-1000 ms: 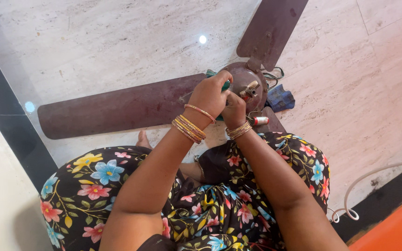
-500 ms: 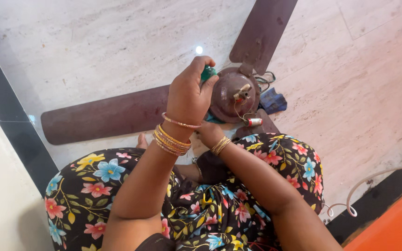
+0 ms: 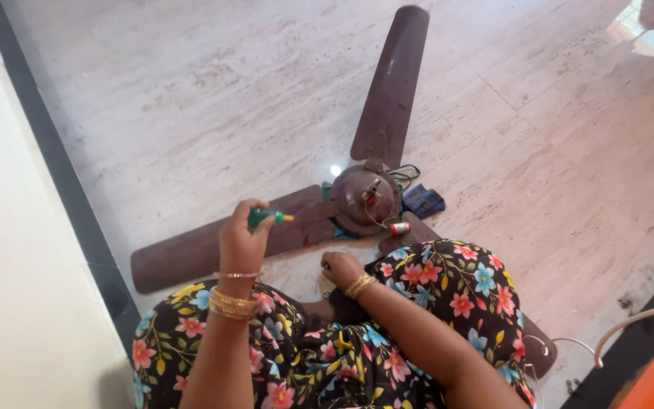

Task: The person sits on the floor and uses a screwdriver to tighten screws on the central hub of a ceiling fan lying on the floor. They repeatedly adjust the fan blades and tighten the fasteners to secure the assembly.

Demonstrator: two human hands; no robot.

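The left hand point(image 3: 242, 241) is closed around the green-handled screwdriver point(image 3: 266, 217), fingers wrapped on the handle, raised above the left brown metal fan blade point(image 3: 191, 254). The right hand point(image 3: 340, 266) rests curled on the pale marble floor point(image 3: 191, 113), just beside the round brown fan motor housing point(image 3: 363, 198).

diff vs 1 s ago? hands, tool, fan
The left hand, gripping the green-handled screwdriver, has pulled back off the ceiling fan's motor hub toward the left. The right hand dropped from the hub to the floor near the knee. The fan, the red spool and the blue cloth lie as before.
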